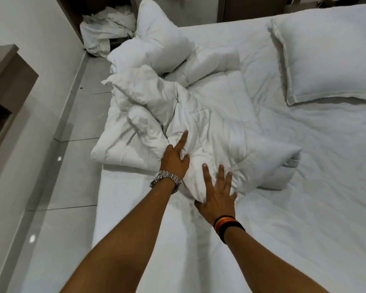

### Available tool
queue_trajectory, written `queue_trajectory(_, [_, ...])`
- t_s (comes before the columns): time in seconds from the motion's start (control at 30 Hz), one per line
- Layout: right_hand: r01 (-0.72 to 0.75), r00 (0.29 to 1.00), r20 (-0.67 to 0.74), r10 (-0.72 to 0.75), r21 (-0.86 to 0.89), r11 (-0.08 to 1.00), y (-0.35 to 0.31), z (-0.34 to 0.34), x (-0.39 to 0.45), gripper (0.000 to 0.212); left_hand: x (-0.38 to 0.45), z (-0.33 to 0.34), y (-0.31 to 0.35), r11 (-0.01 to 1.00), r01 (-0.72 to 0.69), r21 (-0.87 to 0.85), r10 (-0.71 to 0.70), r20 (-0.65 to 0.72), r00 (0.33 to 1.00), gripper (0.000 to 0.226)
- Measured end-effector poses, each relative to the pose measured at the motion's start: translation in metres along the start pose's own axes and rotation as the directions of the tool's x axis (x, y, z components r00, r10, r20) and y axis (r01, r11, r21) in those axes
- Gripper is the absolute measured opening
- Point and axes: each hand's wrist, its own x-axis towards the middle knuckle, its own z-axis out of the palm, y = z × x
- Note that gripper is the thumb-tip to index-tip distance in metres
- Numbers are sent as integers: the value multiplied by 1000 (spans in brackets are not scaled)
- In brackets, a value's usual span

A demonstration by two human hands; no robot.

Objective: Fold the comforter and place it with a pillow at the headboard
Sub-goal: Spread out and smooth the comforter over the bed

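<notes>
A white comforter [216, 127] lies crumpled in a heap on the left half of the bed [304, 208], part of it hanging over the left edge. My left hand [175, 159], with a metal watch at the wrist, grips a fold of it, index finger stretched out. My right hand [218, 197], with dark bands at the wrist, presses on the near end of the heap, fingers spread over the top and thumb tucked under the fabric. A bare white pillow [156, 37] rests on the far end of the heap. A cased pillow [330, 58] lies flat at the right.
A tiled floor strip [72, 155] runs along the bed's left side. A pile of white linen [106, 32] sits on the floor at the far corner. A brown wooden cabinet [4, 81] stands at the left edge. Brown panels [241, 9] line the far wall.
</notes>
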Motion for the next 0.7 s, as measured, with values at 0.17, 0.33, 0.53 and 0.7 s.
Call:
queue_trajectory(0.17, [89, 996, -19, -88, 48, 995, 12, -32, -31, 95, -33, -16, 12, 992, 93, -80, -93, 10, 996, 73])
queue_trajectory(0.33, [134, 991, 0, -134, 17, 991, 12, -70, -98, 80, -100, -34, 33, 990, 131, -56, -132, -11, 991, 74])
queue_trajectory(0.53, [174, 979, 108, -174, 10, 985, 23, -94, -205, 63, -216, -47, 39, 990, 134, -38, -134, -12, 991, 76])
queue_trajectory(0.7, [216, 953, 221, -208, -13, 976, 50, -81, -317, 60, -340, -21, 23, 979, 203, -30, -200, 76, 977, 79])
